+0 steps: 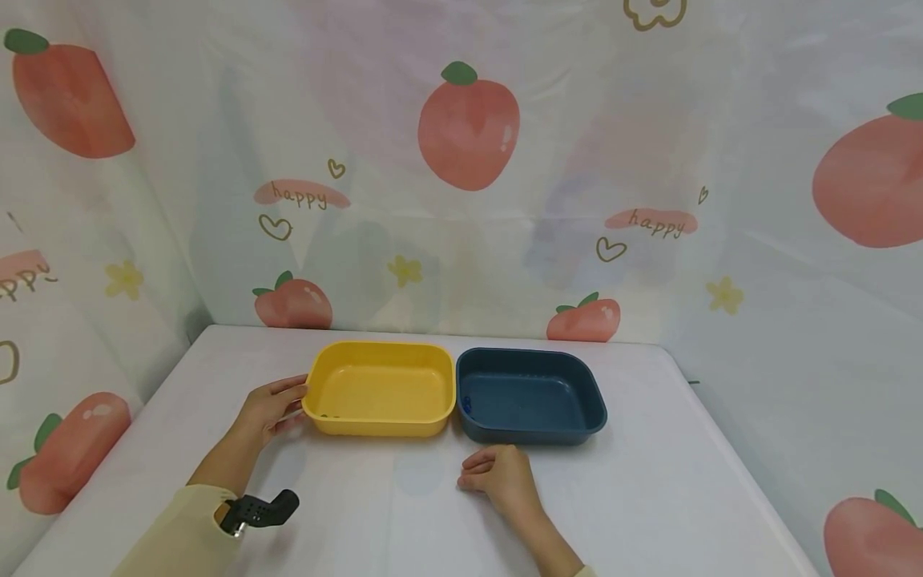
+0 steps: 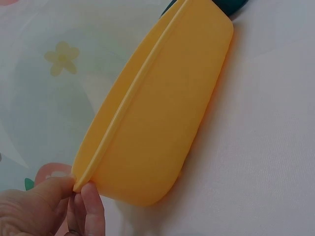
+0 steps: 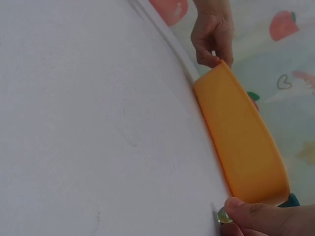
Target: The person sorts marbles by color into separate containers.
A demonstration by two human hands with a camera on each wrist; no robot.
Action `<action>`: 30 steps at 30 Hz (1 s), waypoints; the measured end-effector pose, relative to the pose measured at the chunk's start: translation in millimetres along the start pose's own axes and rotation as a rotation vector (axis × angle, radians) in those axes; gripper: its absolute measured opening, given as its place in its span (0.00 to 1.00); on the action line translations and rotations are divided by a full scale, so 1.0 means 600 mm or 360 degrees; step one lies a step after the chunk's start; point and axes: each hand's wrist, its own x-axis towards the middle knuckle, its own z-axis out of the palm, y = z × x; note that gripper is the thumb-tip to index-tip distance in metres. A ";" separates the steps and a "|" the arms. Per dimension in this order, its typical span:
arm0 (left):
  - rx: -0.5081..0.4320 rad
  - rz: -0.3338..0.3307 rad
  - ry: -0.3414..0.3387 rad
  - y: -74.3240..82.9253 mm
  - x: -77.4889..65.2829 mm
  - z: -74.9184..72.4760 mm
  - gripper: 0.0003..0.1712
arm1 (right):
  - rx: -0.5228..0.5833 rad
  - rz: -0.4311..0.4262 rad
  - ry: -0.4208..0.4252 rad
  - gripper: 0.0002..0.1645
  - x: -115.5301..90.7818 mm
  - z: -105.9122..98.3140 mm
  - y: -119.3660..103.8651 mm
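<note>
My left hand (image 1: pixel 264 410) pinches the rim of a yellow plastic bin (image 1: pixel 382 429) at its left end, thumb and fingers on either side of the lip. The left wrist view shows the bin's outer wall (image 2: pixel 152 123) stretching away from those fingers. In front of the dark blue bin (image 1: pixel 530 437), my right hand (image 1: pixel 507 479) is held low over the table. Between its thumb and fingers it pinches a clear, greenish glass marble (image 3: pixel 224 215), hidden in the head view. Small blue marbles (image 1: pixel 467 405) lie at the blue bin's left side.
Side by side, the two bins stand toward the back of a white-covered table (image 1: pixel 404 513). Small dark bits (image 1: pixel 328 416) show at the yellow bin's front left. A fruit-printed curtain (image 1: pixel 461 256) encloses the back and sides. A black strap (image 1: pixel 252 513) circles the left wrist.
</note>
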 end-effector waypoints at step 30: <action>-0.0017 -0.0029 -0.0001 0.003 0.001 -0.002 0.29 | 0.0165 0.0166 -0.0096 0.13 0.008 -0.015 -0.003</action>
